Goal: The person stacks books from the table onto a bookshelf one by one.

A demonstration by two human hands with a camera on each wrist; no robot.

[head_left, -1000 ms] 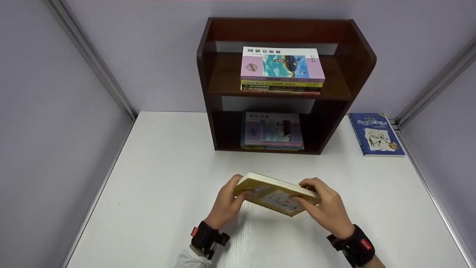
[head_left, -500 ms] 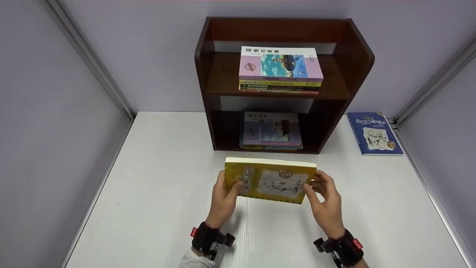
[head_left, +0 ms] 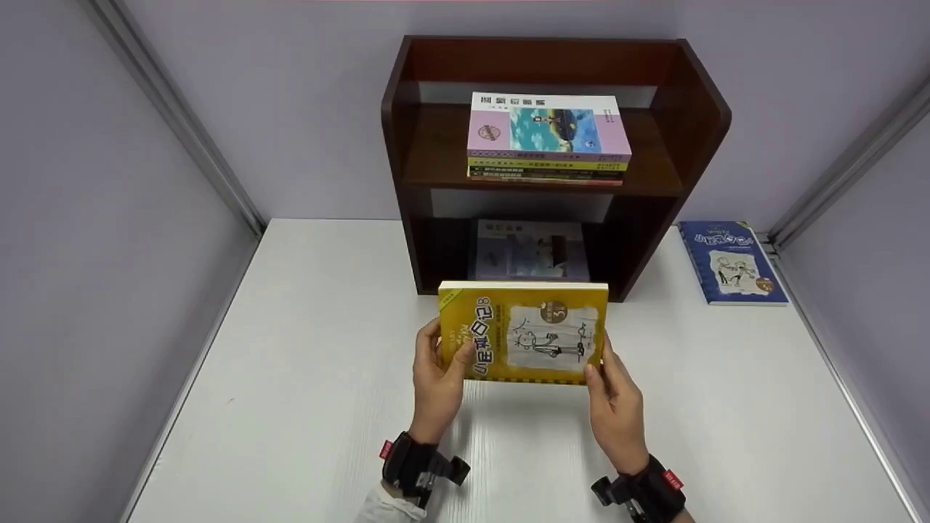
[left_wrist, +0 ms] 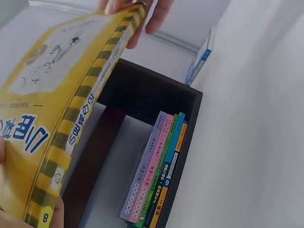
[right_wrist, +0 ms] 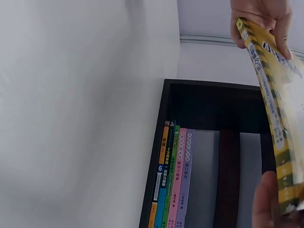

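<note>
Both hands hold a yellow book point(head_left: 524, 333) flat above the white table point(head_left: 312, 349), just in front of the dark wooden shelf point(head_left: 697, 123). My left hand point(head_left: 434, 374) grips its left edge with the thumb on the cover. At the right edge my right hand point(head_left: 612, 398) grips it likewise. The cover with a cartoon drawing faces up. The left wrist view has the yellow book point(left_wrist: 57, 114) close up, the far hand's fingers point(left_wrist: 152, 14) at its other end. In the right wrist view the book's spine point(right_wrist: 273, 118) runs between both hands.
The shelf's upper board carries a stack of books point(head_left: 548, 138) with a pink one on top. The lower bay holds another flat stack point(head_left: 530, 250), partly hidden behind the yellow book. A blue book point(head_left: 734, 261) lies on the table to the shelf's right. Grey partition walls close three sides.
The yellow book has turned level and cover-up, and both hands have carried it up and forward toward the shelf's lower bay. The hands have shifted to its side edges.
</note>
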